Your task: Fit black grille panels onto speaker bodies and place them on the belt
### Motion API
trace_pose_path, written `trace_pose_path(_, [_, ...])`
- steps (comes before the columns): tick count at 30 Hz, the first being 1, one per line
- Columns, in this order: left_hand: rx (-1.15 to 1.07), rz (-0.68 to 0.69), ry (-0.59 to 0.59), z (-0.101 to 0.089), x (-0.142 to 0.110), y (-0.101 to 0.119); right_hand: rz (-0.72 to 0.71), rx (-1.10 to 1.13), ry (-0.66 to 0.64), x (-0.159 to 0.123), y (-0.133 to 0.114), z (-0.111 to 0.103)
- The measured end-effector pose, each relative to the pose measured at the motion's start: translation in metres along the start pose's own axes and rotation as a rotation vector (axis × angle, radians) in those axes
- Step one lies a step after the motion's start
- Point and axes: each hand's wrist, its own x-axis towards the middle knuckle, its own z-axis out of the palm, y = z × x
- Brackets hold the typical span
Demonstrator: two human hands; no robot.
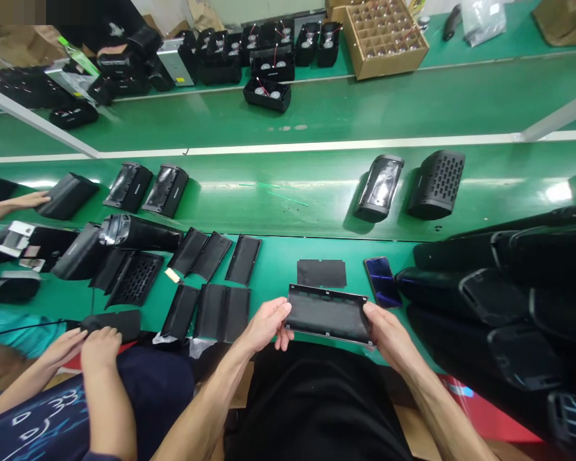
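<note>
Left hand: the left hand [265, 325] grips the near panel's left end, fingers pressed together and curled around its edge
Right hand: the right hand [392, 334] holds the opposite end, fingers pressed together over the rim; the fingertips are too hidden to tell how they bear on it
Held thing: a black rectangular panel [327, 314] with a metal rim, held between both hands just above the green conveyor belt [288, 205]
Just beyond: a loose black sheet [321, 273]; a smartphone [383, 282], beside it
Right: stacked black speaker housings [475, 296]
Left: flat black panels [242, 259]; a perforated black grille [134, 279]; a co-worker's hands [74, 349], near a black cover [110, 323]; another hand [26, 200], touching a black housing [67, 195]
Mid-belt: two speaker housings [410, 187], apart
Far: a second green belt [288, 109]; open housings with red wires [267, 95]; a cardboard divider tray [379, 38]
</note>
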Motion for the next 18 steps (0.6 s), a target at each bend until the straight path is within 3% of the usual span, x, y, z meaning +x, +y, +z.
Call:
trace_pose_path(2, [-0.006, 0.005, -0.009, -0.001, 0.002, 0.0, 0.059, 0.067, -0.025, 0.002, 0.002, 0.0])
trace_pose_path(7, [-0.15, 0.057, -0.049, -0.004, 0.008, -0.001, 0.041, 0.082, 0.012, 0.005, -0.006, 0.004])
trace_pose_path(13, [-0.448, 0.388, -0.261, 0.005, 0.037, -0.006, -0.074, 0.141, 0.063, 0.015, -0.024, 0.033])
trace_pose_path(18, [-0.459, 0.469, -0.225, 0.02, 0.064, 0.004, -0.131, 0.015, 0.039, 0.042, -0.025, 0.055])
